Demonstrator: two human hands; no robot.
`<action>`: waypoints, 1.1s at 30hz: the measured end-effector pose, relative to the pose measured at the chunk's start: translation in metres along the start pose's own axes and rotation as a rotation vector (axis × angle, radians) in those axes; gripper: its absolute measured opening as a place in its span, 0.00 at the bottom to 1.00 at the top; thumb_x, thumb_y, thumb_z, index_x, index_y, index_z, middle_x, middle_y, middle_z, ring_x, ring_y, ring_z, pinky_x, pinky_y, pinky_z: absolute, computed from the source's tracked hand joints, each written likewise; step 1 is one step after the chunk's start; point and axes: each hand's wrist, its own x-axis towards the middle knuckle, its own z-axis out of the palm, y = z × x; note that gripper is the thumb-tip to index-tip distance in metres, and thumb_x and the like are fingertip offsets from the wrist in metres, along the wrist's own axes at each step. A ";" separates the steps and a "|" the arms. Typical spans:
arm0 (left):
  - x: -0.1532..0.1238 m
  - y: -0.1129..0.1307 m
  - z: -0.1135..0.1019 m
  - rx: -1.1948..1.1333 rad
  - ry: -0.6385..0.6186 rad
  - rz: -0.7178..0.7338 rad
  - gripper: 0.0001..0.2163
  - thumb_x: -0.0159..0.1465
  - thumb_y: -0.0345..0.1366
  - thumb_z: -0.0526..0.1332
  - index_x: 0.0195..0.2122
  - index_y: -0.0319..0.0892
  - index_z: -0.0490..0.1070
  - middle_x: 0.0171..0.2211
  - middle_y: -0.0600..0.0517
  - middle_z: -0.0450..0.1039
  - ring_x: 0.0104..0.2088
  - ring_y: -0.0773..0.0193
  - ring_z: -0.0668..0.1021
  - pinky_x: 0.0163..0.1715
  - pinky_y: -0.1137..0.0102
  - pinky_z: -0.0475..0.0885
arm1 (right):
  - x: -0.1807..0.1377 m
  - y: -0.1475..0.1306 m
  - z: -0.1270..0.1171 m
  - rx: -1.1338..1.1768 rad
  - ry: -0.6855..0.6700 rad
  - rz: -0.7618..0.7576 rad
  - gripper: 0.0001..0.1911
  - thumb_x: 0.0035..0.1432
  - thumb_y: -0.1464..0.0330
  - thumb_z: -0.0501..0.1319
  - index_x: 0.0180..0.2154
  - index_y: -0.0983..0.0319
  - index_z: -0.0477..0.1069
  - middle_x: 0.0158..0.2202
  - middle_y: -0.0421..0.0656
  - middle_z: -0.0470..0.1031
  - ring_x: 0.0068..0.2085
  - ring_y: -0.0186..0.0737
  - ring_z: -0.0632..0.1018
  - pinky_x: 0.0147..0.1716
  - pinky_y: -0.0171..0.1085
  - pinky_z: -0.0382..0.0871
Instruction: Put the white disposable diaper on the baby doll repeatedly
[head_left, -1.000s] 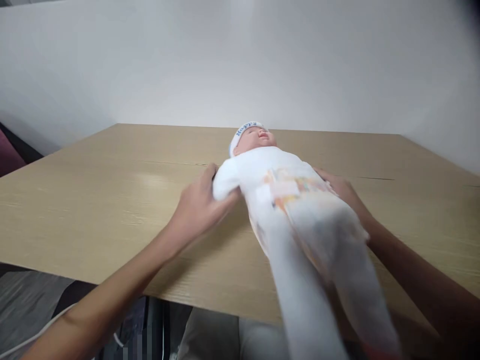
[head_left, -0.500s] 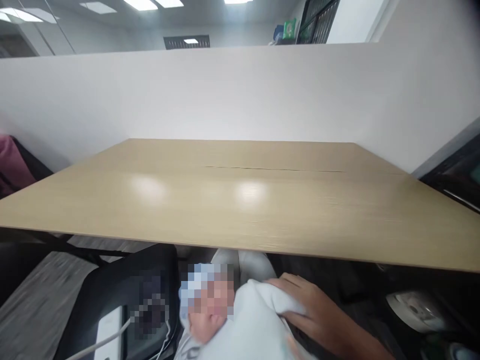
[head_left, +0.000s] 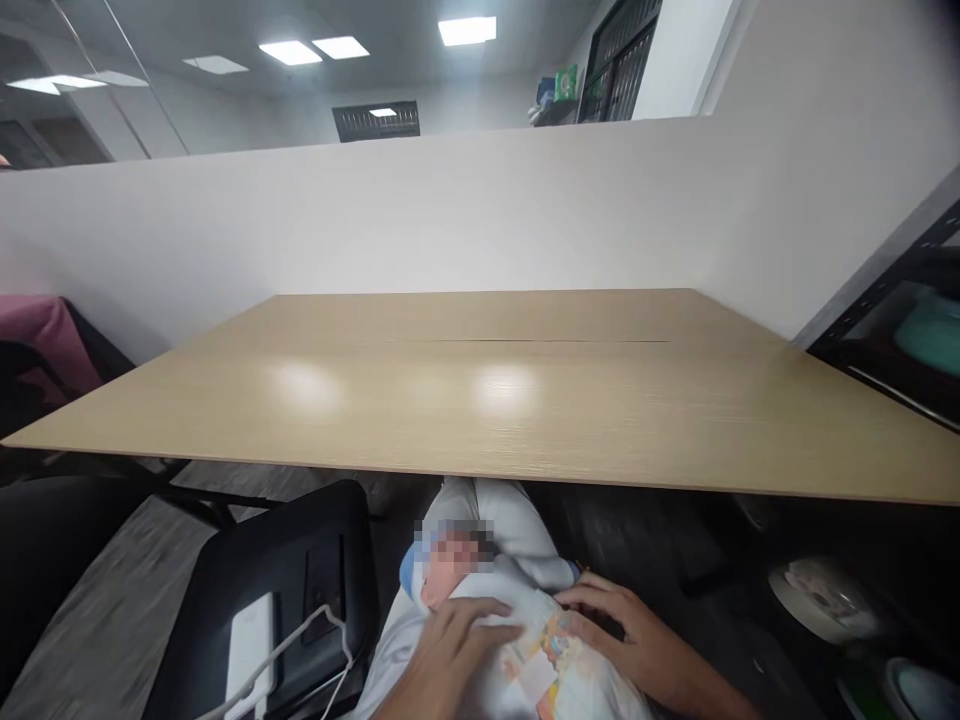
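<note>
A small figure in white clothing lies across my lap on its back; whether it is a doll or a person I cannot tell. Its head, in a white and blue cap, is partly blurred out. Around its lower body shows a white diaper with a coloured print. My left hand rests on the figure's front with fingers spread, over the white clothing. On the other side, my right hand lies against the diaper's upper edge and the clothing, fingers bent but apart.
The wooden table spans the view just beyond my knees. To my left, a black chair carries a white power bank with a cable. A round pale object sits low on the right. A white partition stands behind the table.
My left hand has come into view onto the figure's front. The printed diaper, hidden earlier, is now exposed. My right hand stays at the figure's side. The camera view has shifted slightly.
</note>
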 end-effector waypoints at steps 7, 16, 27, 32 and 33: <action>0.067 0.021 0.009 -0.258 -0.175 0.085 0.21 0.65 0.54 0.74 0.53 0.51 0.77 0.56 0.48 0.77 0.58 0.50 0.74 0.63 0.56 0.68 | 0.001 0.009 0.001 0.038 0.017 -0.036 0.26 0.74 0.47 0.58 0.59 0.55 0.82 0.47 0.49 0.83 0.50 0.52 0.82 0.55 0.49 0.76; 0.067 0.024 0.003 -0.369 -0.087 -0.036 0.13 0.72 0.46 0.67 0.54 0.47 0.77 0.55 0.46 0.74 0.56 0.53 0.73 0.60 0.58 0.66 | 0.028 0.072 -0.012 -0.076 0.160 0.011 0.26 0.72 0.46 0.58 0.53 0.60 0.80 0.37 0.43 0.77 0.39 0.46 0.78 0.44 0.46 0.75; 0.063 0.016 0.012 -0.459 -0.052 -0.026 0.15 0.74 0.51 0.65 0.45 0.45 0.77 0.50 0.47 0.76 0.55 0.53 0.73 0.58 0.60 0.65 | 0.009 -0.043 0.000 0.032 -0.085 -0.268 0.20 0.76 0.55 0.58 0.58 0.56 0.79 0.60 0.50 0.78 0.61 0.49 0.79 0.65 0.49 0.71; 0.042 0.017 0.000 -0.538 -0.048 0.006 0.18 0.74 0.55 0.65 0.40 0.44 0.76 0.42 0.48 0.79 0.49 0.56 0.75 0.53 0.63 0.67 | 0.009 -0.062 -0.006 -0.079 -0.045 -0.230 0.17 0.77 0.53 0.56 0.48 0.53 0.80 0.47 0.43 0.81 0.50 0.47 0.81 0.56 0.46 0.74; 0.034 0.017 -0.004 -0.561 -0.085 0.033 0.19 0.73 0.57 0.65 0.38 0.44 0.76 0.40 0.48 0.79 0.47 0.56 0.76 0.52 0.63 0.68 | 0.003 -0.061 -0.012 -0.100 -0.045 -0.213 0.20 0.77 0.52 0.55 0.43 0.55 0.80 0.43 0.42 0.81 0.46 0.46 0.80 0.54 0.45 0.74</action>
